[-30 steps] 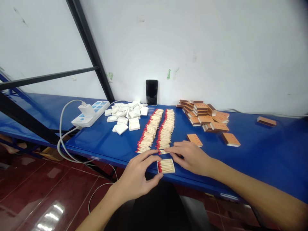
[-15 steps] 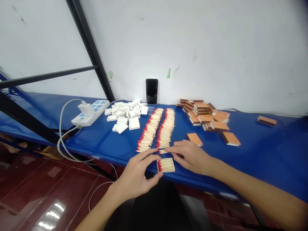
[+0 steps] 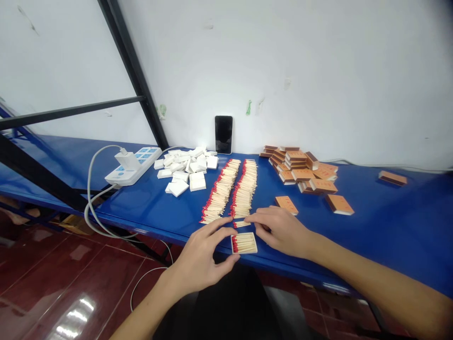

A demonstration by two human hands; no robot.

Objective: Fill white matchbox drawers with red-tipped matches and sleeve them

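A small white tray of red-tipped matches lies near the front edge of the blue table. My left hand steadies the tray's left side between thumb and forefinger. My right hand rests just right of the tray, its fingertips touching a few matches at the near end of two long rows of matches.
A heap of empty white trays lies at the back left, beside a power strip with cable. Orange matchbox sleeves are stacked at the back right, with loose ones nearby. A phone leans on the wall.
My right hand's fingers have drawn a few matches away from the right-hand row's near end, towards the tray. The left hand and the tray have stayed put.
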